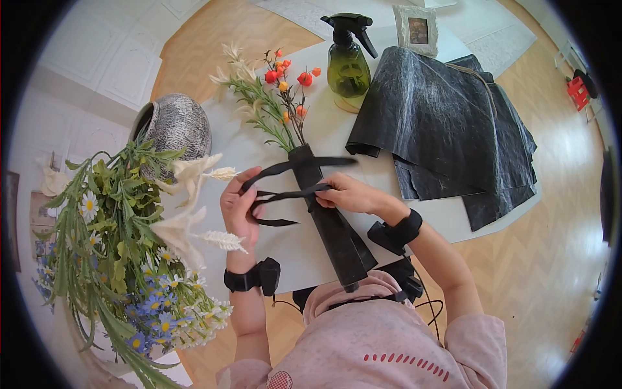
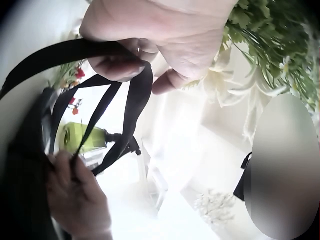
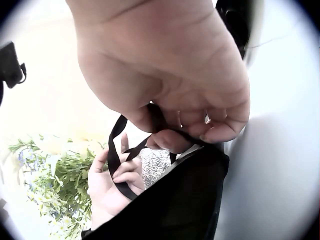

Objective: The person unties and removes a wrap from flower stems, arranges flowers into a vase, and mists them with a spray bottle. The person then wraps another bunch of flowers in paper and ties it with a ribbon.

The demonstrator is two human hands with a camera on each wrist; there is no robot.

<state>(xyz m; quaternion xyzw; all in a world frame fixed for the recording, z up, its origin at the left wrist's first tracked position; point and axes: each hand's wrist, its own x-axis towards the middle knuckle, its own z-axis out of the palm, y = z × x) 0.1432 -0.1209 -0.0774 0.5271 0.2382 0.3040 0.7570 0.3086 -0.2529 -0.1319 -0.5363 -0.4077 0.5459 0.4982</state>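
A small bouquet wrapped in black paper (image 1: pixel 334 240) lies on the white table, its orange berries (image 1: pixel 305 79) and green leafy stems pointing away from me. My left hand (image 1: pixel 240 206), left of the wrap, holds a loop of black ribbon (image 1: pixel 278 166) between thumb and fingers. Over the wrap, my right hand (image 1: pixel 350 193) pinches the ribbon with thumb and forefinger. The ribbon spans both hands, with one tail hanging loose below the left. In the right wrist view, curled fingertips (image 3: pixel 172 141) grip the ribbon right at the paper (image 3: pixel 175 200).
A green spray bottle (image 1: pixel 348 74) stands at the back, beside a small picture frame (image 1: pixel 415 31). Black wrapping paper sheets (image 1: pixel 447 123) cover the table's right side. At left are a textured grey vase (image 1: pixel 184 126) and a large bunch of daisies and leaves (image 1: pixel 123 227), close to my left arm.
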